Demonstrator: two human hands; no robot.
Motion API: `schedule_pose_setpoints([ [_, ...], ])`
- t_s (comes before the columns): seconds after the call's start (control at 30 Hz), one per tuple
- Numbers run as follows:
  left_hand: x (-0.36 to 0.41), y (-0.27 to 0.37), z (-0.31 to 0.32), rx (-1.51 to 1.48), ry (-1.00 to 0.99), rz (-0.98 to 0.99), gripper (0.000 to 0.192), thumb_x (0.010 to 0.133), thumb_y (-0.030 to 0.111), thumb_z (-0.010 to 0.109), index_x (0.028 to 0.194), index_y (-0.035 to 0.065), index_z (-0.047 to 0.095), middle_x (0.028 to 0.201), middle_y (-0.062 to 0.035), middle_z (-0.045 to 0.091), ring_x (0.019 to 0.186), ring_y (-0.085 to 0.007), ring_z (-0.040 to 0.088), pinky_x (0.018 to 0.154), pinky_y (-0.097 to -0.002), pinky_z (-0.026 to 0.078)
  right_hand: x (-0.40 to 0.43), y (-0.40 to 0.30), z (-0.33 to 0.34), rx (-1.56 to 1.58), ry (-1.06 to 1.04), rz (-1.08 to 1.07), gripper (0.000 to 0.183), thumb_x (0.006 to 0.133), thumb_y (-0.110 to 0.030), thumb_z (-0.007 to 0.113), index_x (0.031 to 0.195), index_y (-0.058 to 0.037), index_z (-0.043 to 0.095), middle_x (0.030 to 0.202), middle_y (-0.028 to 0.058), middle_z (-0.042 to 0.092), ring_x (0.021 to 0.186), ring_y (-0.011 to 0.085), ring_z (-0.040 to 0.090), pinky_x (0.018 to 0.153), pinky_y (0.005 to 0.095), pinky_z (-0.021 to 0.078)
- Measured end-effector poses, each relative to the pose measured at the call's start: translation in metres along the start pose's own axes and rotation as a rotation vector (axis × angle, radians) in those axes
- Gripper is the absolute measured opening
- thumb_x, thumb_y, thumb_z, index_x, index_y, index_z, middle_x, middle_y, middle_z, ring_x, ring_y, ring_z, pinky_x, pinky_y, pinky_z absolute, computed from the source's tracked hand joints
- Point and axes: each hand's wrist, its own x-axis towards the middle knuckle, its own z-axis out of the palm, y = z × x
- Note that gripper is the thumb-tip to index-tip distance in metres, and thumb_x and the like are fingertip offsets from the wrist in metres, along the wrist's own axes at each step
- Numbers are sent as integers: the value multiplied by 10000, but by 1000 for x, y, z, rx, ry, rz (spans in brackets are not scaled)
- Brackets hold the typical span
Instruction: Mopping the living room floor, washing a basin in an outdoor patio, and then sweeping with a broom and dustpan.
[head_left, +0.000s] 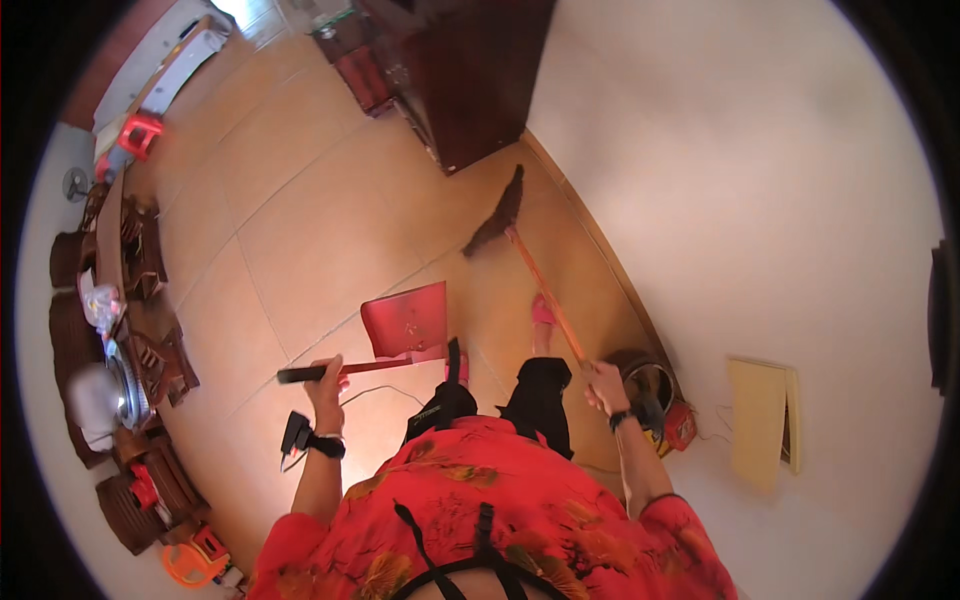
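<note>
My left hand (327, 382) grips the handle of a red dustpan (406, 321), just below the handle's black end. The dustpan's pan hangs in front of my left leg, and small pale bits or marks show on it. My right hand (606, 387) is closed around the orange-brown stick of a broom (550, 296). The dark broom head (498, 214) lies on the tiled floor (315, 225) ahead of me, between the dark cabinet and my right foot. Dustpan and broom are apart.
A dark wooden cabinet (480, 75) stands ahead, beside the white wall (720, 187). Near my right arm are a round dark container (646, 382) and a red box (679, 426). Wooden furniture (75, 352) lines the left side, with a red plastic stool (140, 136) beyond it.
</note>
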Motion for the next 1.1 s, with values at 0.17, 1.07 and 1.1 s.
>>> schedule_pose_setpoints([
  [0.17,-16,13,21,36,-2,-22,187,732,219,662,815,90,554,734,-3,545,627,-81,528,538,-213,442,81,-43,-29,89,22,114,150,755,-170,532,663,-51,526,470,40,461,381,122,460,324,267,325],
  [1.07,-68,87,95,-61,-171,212,145,734,112,646,768,20,539,692,-46,591,623,-122,584,574,-248,472,130,-129,-14,-745,-172,-545,435,752,-215,566,1112,16,483,1015,190,544,913,313,548,765,371,436],
  [1.1,-65,87,102,-77,-198,229,144,736,113,646,763,24,536,688,-45,591,597,-121,581,544,-247,470,93,-156,3,-651,-249,-617,452,748,-199,572,1136,8,465,1030,181,538,903,299,549,770,360,436],
])
